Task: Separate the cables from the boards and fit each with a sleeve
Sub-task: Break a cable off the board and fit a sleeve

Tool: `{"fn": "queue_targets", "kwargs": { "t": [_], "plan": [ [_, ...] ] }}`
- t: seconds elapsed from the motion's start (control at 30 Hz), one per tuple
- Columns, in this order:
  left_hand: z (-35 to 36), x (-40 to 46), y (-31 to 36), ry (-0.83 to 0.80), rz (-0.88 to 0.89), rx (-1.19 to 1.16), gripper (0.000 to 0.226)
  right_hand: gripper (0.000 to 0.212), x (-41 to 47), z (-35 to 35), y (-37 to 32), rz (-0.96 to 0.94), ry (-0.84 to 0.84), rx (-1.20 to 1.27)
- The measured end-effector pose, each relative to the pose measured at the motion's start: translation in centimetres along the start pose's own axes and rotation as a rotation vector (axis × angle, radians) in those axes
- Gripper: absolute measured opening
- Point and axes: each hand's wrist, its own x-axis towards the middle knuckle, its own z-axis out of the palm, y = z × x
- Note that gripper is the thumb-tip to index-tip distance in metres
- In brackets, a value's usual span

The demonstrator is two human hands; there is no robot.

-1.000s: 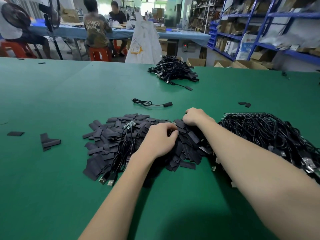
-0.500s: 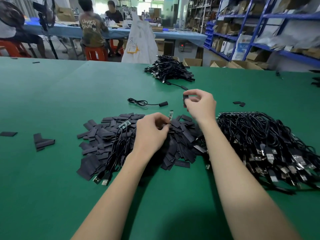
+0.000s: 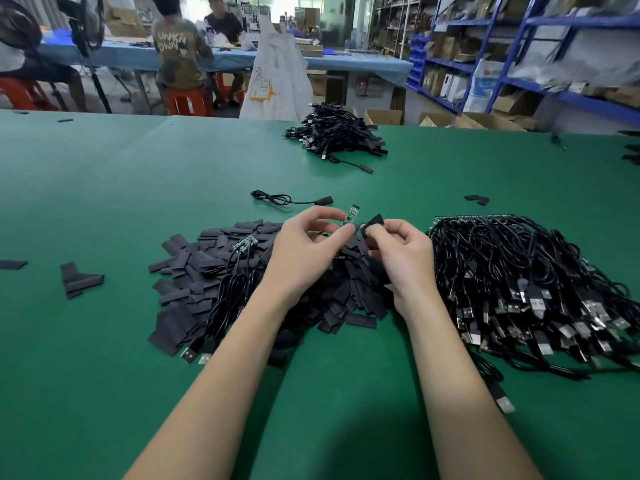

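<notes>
board (image 3: 351, 215) and sleeve (image 3: 372, 223) in hands

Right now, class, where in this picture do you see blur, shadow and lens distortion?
Head view: the shelves at top right are smeared by motion blur; both forearms cast soft shadows on the green table near the bottom edge; the wide lens bows the table's far edge; the small board and sleeve between the hands stay fairly sharp.

a green table (image 3: 104, 188) carries a sleeve heap (image 3: 194, 282), cable tangle (image 3: 519, 271) and far cable pile (image 3: 336, 133).
</notes>
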Motion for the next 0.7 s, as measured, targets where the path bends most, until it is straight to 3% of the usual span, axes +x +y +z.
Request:
{"fn": "queue_targets", "kwargs": {
  "t": [0.17,0.33,0.7],
  "plan": [
    [0.0,0.1,0.0,0.003,0.083,0.163,0.01,0.016,-0.2,-0.1,-0.5,0.038,-0.039,0.173],
    [-0.5,0.2,0.1,-0.05,0.086,0.13,0.009,0.011,-0.4,-0.3,-0.8,0.043,-0.144,0.374],
    [-1.1,0.1,0.2,-0.127,0.12,0.063,0.008,0.012,-1.0,-0.1,-1.2,0.111,-0.257,0.508]
  ]
}}
